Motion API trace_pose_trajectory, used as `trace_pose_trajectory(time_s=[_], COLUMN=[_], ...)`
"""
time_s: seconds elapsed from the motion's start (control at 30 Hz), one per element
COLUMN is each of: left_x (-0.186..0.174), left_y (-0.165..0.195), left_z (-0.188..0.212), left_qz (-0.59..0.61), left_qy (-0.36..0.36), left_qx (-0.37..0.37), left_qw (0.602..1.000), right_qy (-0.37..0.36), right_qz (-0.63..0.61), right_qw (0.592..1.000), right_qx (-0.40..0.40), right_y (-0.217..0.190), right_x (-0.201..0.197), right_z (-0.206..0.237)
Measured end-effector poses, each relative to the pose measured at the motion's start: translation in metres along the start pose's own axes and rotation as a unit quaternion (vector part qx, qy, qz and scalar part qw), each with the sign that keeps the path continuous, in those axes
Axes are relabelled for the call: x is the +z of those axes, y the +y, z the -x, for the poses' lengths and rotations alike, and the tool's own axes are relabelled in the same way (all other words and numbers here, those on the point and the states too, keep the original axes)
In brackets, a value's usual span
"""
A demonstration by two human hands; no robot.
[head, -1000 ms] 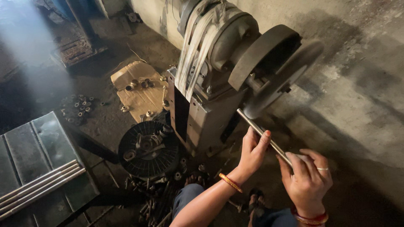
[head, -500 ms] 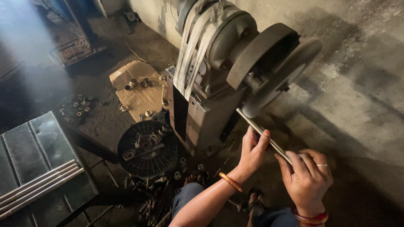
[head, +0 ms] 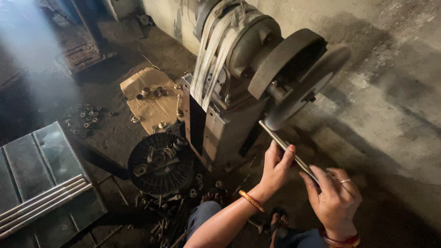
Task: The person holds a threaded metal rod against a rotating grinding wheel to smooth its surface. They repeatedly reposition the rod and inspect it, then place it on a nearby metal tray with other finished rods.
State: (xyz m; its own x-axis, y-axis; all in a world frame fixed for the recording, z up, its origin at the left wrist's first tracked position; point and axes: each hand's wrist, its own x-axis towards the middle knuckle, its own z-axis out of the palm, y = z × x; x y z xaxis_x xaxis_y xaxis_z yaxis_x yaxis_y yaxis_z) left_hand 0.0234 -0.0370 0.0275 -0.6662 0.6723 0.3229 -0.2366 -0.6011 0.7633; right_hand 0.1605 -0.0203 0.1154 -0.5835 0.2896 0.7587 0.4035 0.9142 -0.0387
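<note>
A thin metal rod [head: 281, 143] runs from my hands up to the rim of a large grey grinding wheel [head: 307, 87]. My left hand [head: 277, 167] grips the rod near its middle, thumb on top. My right hand [head: 334, 202] holds the rod's lower end, fingers curled around it. The rod's far tip touches the lower edge of the wheel. The wheel sits on a heavy grey machine [head: 229, 105] with pale belts [head: 209, 55] running over its top.
A round black fan grille [head: 158, 161] lies on the floor left of the machine, with small metal parts in it. A cardboard sheet [head: 149, 98] holds several small parts. Long rods [head: 41, 202] rest on a grey metal box at lower left. Loose parts litter the floor.
</note>
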Motion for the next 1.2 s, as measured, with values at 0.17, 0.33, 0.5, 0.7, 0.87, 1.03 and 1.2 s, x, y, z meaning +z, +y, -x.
trace_pose_trajectory(time_s=[0.17, 0.33, 0.5, 0.7, 0.87, 1.03, 1.2], left_x=[0.001, 0.003, 0.007, 0.002, -0.021, -0.043, -0.062], left_y=[-0.006, -0.008, -0.002, 0.034, 0.067, 0.078, 0.077], left_z=[0.001, 0.006, 0.008, 0.009, 0.016, 0.024, 0.014], left_qz=[0.005, -0.004, -0.020, -0.132, -0.348, -0.421, -0.371], left_qy=[-0.010, -0.015, -0.016, -0.028, -0.074, -0.097, -0.063], left_qx=[-0.002, -0.004, -0.019, 0.051, 0.092, 0.163, -0.023], left_qw=[1.000, 1.000, 0.999, 0.990, 0.930, 0.887, 0.926], right_qy=[-0.015, -0.007, 0.003, -0.038, -0.226, -0.284, -0.269], right_qz=[0.034, 0.047, 0.023, -0.032, -0.177, -0.461, -0.608], right_qw=[0.999, 0.999, 1.000, 0.999, 0.956, 0.830, 0.733], right_qx=[-0.018, -0.008, -0.011, 0.004, 0.059, 0.138, 0.142], right_y=[0.007, 0.013, 0.018, 0.023, 0.010, -0.026, -0.055], right_x=[0.000, -0.002, -0.004, 0.010, 0.069, 0.103, 0.131], right_z=[0.002, 0.008, 0.012, 0.026, 0.048, 0.077, 0.077])
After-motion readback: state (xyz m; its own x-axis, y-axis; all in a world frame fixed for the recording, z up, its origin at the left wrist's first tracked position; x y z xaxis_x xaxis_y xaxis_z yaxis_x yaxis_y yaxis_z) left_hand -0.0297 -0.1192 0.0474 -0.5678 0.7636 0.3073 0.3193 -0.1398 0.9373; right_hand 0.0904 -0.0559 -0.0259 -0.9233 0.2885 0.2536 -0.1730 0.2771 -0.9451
